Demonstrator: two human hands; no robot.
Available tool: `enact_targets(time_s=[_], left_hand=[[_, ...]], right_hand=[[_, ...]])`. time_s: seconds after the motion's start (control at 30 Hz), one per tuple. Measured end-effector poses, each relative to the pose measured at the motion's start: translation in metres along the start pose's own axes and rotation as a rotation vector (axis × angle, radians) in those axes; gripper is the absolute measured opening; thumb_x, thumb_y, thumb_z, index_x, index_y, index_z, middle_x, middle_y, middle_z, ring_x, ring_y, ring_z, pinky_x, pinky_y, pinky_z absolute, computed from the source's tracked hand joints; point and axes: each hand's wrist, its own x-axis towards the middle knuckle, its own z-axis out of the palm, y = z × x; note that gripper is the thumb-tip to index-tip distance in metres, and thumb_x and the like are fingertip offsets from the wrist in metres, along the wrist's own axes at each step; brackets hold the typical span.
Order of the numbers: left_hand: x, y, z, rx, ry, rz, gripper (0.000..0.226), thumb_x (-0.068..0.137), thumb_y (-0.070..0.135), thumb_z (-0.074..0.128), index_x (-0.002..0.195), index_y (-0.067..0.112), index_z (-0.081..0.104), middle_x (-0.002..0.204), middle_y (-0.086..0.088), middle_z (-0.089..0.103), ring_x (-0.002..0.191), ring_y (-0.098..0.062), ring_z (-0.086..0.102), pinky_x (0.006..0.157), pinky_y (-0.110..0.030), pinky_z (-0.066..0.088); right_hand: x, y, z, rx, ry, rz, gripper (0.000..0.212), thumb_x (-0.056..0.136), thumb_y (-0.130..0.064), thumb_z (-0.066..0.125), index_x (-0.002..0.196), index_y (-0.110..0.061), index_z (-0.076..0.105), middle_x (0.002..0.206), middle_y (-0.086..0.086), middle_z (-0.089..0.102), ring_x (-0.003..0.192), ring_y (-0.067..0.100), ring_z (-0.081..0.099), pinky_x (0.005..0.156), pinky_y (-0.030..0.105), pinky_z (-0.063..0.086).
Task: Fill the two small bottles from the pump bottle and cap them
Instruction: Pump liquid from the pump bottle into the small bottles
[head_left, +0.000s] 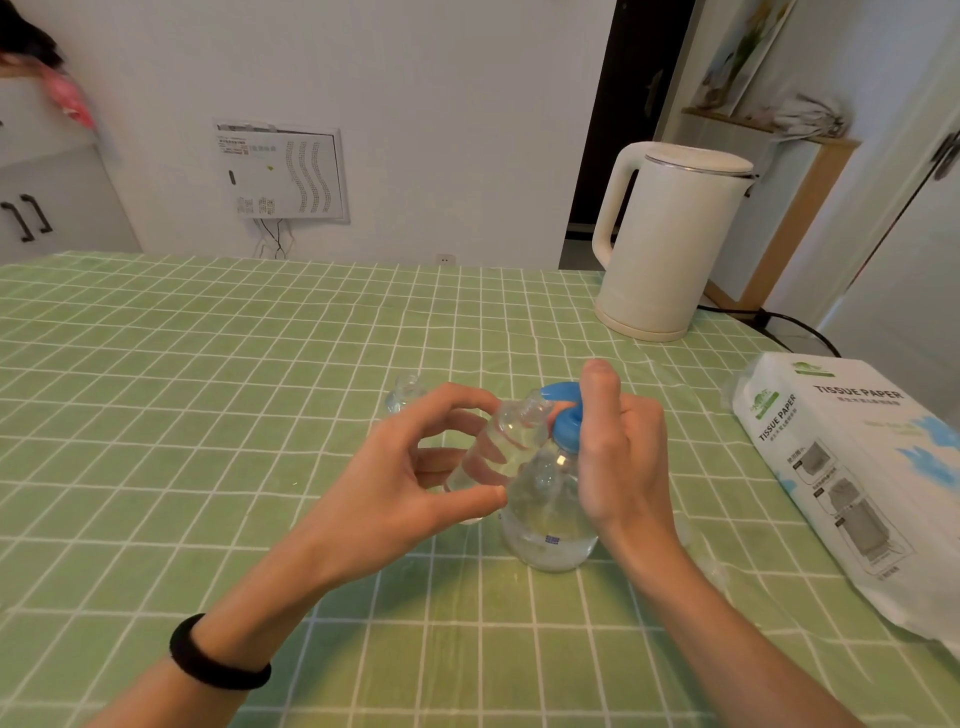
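A clear pump bottle (548, 525) with a blue pump head (563, 418) stands on the green checked tablecloth (208, 415). My right hand (618, 457) wraps around the pump head, its thumb on top. My left hand (410, 473) holds a small clear bottle (498, 441) tilted, with its open mouth up against the blue spout. A second small clear bottle (407, 392) stands uncapped on the cloth behind my left hand. Two clear caps, hard to make out, seem to lie on the cloth right of my right forearm (717, 569).
A white electric kettle (670, 239) stands at the back right, its black cord running off to the right. A pack of tissue paper (852, 483) lies along the right edge of the table. The wall and a cabinet are behind the table.
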Motion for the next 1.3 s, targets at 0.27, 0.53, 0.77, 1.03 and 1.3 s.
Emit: enact_targets(time_s=[0.27,0.53,0.77,1.03,1.3], left_hand=[[0.001,0.000,0.001,-0.032,0.007,-0.021,0.056,0.077,0.012,0.087,0.125,0.027,0.063,0.119,-0.001,0.073,0.094,-0.033,0.081,0.087,-0.054,0.064],[0.000,0.000,0.002,-0.021,0.017,-0.030,0.057,0.075,0.017,0.087,0.125,0.027,0.063,0.119,0.000,0.073,0.094,-0.031,0.081,0.086,-0.054,0.065],[0.000,-0.002,0.002,-0.014,0.025,-0.032,0.059,0.075,0.019,0.087,0.128,0.027,0.062,0.121,-0.001,0.073,0.094,-0.031,0.081,0.086,-0.055,0.065],[0.000,-0.002,0.003,-0.033,0.046,-0.046,0.059,0.074,0.019,0.086,0.127,0.027,0.063,0.122,-0.005,0.073,0.094,-0.033,0.081,0.086,-0.056,0.065],[-0.007,0.006,0.009,-0.100,0.142,-0.050,0.057,0.075,0.004,0.086,0.125,0.021,0.064,0.118,-0.011,0.074,0.095,-0.036,0.080,0.087,-0.050,0.065]], right_hand=[[0.001,0.000,-0.001,-0.004,0.011,0.020,0.068,0.100,-0.045,0.036,0.045,-0.012,0.058,0.041,-0.015,0.055,0.042,0.010,0.040,0.054,0.032,0.038],[0.001,0.000,-0.002,-0.034,0.006,-0.050,0.062,0.098,-0.033,0.037,0.038,-0.021,0.047,0.038,-0.021,0.048,0.037,0.007,0.034,0.045,0.029,0.031],[0.001,0.006,-0.001,-0.013,0.014,0.005,0.068,0.102,-0.045,0.034,0.044,-0.024,0.060,0.042,-0.016,0.055,0.041,0.008,0.039,0.052,0.031,0.038],[0.000,0.009,0.004,-0.025,0.067,0.012,0.077,0.100,-0.066,0.029,0.049,-0.025,0.067,0.048,-0.011,0.065,0.043,0.011,0.049,0.055,0.037,0.047],[-0.001,0.010,0.008,-0.033,0.106,0.011,0.084,0.096,-0.075,0.025,0.056,-0.020,0.075,0.063,-0.018,0.075,0.044,0.003,0.056,0.058,0.030,0.042]])
